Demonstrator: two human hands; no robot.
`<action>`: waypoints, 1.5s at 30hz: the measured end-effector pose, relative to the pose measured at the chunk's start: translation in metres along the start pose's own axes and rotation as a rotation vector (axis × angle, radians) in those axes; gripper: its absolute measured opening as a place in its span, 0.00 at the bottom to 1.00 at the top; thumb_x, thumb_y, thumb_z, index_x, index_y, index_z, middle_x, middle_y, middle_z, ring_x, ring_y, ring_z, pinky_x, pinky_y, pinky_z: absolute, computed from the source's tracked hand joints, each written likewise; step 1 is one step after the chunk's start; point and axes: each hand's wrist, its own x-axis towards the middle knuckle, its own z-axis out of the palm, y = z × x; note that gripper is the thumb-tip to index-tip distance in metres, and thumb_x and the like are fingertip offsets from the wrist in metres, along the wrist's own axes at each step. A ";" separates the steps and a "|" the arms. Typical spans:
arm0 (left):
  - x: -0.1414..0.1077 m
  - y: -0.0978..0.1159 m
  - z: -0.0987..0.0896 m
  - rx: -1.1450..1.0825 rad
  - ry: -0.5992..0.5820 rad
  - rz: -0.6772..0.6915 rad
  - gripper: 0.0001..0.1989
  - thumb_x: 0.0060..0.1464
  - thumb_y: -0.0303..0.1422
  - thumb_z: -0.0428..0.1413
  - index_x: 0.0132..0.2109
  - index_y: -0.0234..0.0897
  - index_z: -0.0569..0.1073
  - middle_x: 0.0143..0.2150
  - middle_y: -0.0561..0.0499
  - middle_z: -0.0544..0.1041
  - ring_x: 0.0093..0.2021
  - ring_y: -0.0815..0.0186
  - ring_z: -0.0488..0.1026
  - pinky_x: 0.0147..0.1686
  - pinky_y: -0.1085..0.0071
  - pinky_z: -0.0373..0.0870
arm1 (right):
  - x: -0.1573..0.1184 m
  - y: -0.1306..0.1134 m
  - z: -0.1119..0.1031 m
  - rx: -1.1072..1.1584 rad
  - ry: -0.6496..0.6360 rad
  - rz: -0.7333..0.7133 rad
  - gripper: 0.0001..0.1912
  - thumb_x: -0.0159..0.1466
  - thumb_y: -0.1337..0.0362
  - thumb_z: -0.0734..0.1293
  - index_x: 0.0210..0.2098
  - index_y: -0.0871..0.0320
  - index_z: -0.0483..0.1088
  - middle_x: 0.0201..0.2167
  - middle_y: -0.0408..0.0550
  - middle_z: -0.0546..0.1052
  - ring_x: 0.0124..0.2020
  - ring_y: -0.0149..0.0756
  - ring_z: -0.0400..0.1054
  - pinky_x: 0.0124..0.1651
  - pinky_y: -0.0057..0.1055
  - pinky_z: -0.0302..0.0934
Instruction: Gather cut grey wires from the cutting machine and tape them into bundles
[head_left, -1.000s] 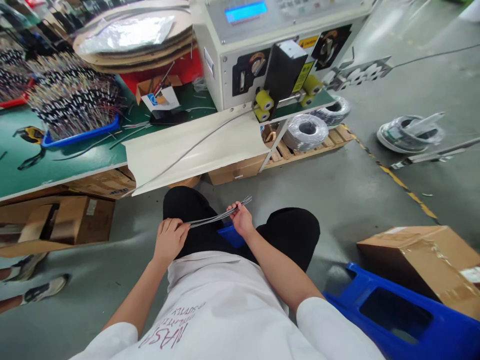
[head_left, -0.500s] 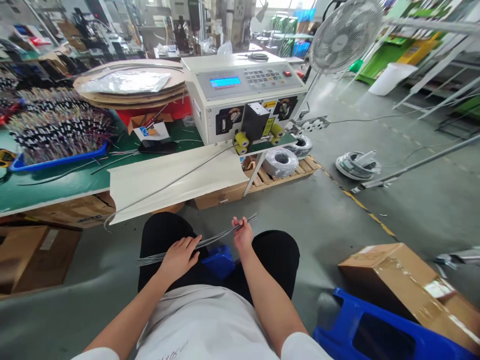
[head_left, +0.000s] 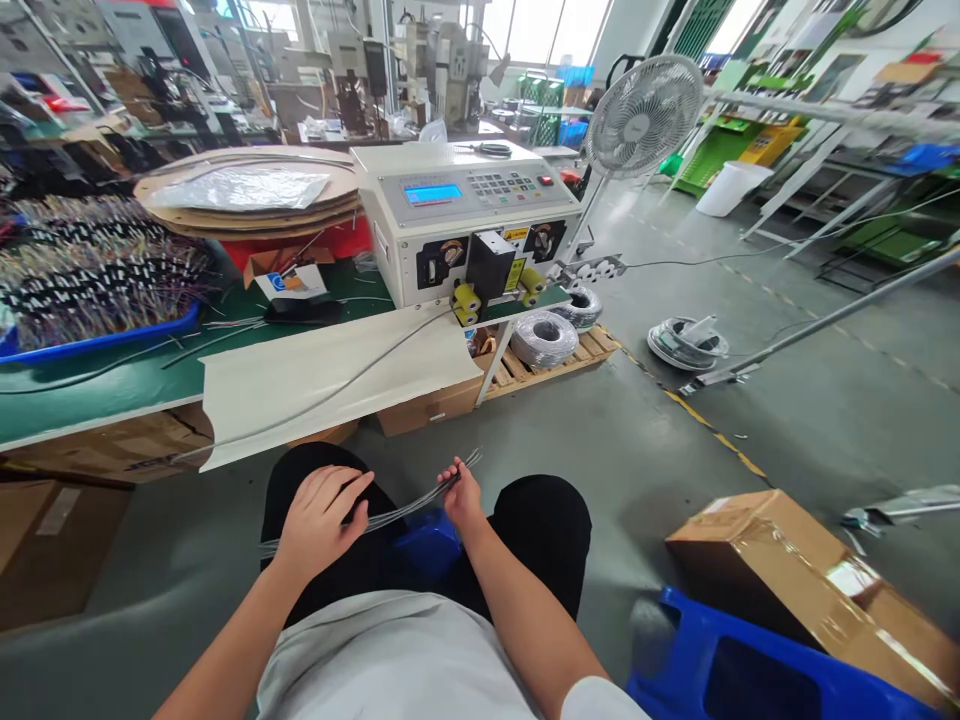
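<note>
A thin bundle of grey cables (head_left: 401, 512) lies across my lap, slanting up to the right. My right hand (head_left: 463, 497) is closed around it near its upper end, and the tips stick out past the fingers. Over the other end is my left hand (head_left: 321, 520), its fingers stretched out and apart; whether the palm touches the cables is hidden. Ahead stands a cream wire-cutting machine (head_left: 469, 215) with a lit blue display. One grey cable (head_left: 352, 378) runs from its yellow rollers (head_left: 466, 300) down over a cream sheet-like chute (head_left: 262, 385).
Left on the green table (head_left: 90, 400) is a blue tray (head_left: 169, 325) of wire bundles. Cable coils (head_left: 544, 338) sit on a wooden pallet. A fan (head_left: 645, 115) stands behind. To my right are a cardboard box (head_left: 780, 560) and a blue plastic stool (head_left: 690, 640).
My left hand has moved left and lifted, its fingers opening from the cables. My right hand keeps its hold. The free cable end on the chute has slid further left. The view has shifted.
</note>
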 end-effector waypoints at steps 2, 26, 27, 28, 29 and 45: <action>0.008 -0.007 -0.009 0.073 0.074 -0.008 0.24 0.54 0.29 0.58 0.58 0.45 0.70 0.51 0.46 0.75 0.54 0.57 0.71 0.60 0.55 0.64 | 0.001 0.001 0.002 -0.006 -0.022 0.008 0.03 0.63 0.65 0.64 0.37 0.56 0.68 0.19 0.34 0.66 0.19 0.26 0.63 0.29 0.28 0.66; 0.050 -0.048 -0.018 0.269 -0.047 -0.190 0.19 0.65 0.41 0.46 0.57 0.41 0.71 0.43 0.44 0.76 0.46 0.56 0.71 0.47 0.60 0.66 | -0.018 0.004 -0.003 -0.186 -0.178 -0.013 0.08 0.62 0.59 0.66 0.40 0.54 0.68 0.20 0.33 0.63 0.21 0.29 0.63 0.30 0.29 0.65; 0.042 -0.047 -0.020 0.258 -0.031 -0.151 0.17 0.65 0.39 0.47 0.55 0.42 0.72 0.41 0.45 0.76 0.44 0.58 0.71 0.46 0.62 0.66 | -0.018 0.004 -0.002 -0.181 -0.188 -0.019 0.08 0.62 0.59 0.66 0.40 0.54 0.69 0.19 0.33 0.63 0.21 0.29 0.64 0.30 0.29 0.66; 0.033 -0.044 -0.020 0.244 -0.034 -0.109 0.16 0.64 0.37 0.47 0.54 0.43 0.73 0.39 0.47 0.76 0.42 0.60 0.71 0.45 0.63 0.66 | -0.019 0.004 -0.001 -0.179 -0.195 -0.024 0.09 0.63 0.59 0.66 0.40 0.55 0.69 0.19 0.34 0.64 0.22 0.29 0.66 0.31 0.30 0.67; 0.023 -0.039 -0.020 0.230 -0.058 -0.075 0.16 0.64 0.36 0.48 0.55 0.44 0.72 0.38 0.48 0.76 0.40 0.62 0.71 0.43 0.64 0.66 | -0.020 0.003 0.000 -0.180 -0.202 -0.028 0.09 0.63 0.59 0.67 0.41 0.55 0.70 0.20 0.34 0.66 0.24 0.30 0.68 0.33 0.31 0.68; -0.064 0.024 0.026 0.058 -0.555 -0.183 0.16 0.65 0.35 0.45 0.52 0.45 0.75 0.36 0.47 0.74 0.42 0.61 0.69 0.35 0.66 0.66 | -0.033 0.008 0.009 -0.256 -0.195 -0.077 0.13 0.64 0.57 0.65 0.46 0.54 0.70 0.29 0.40 0.74 0.33 0.35 0.74 0.38 0.34 0.70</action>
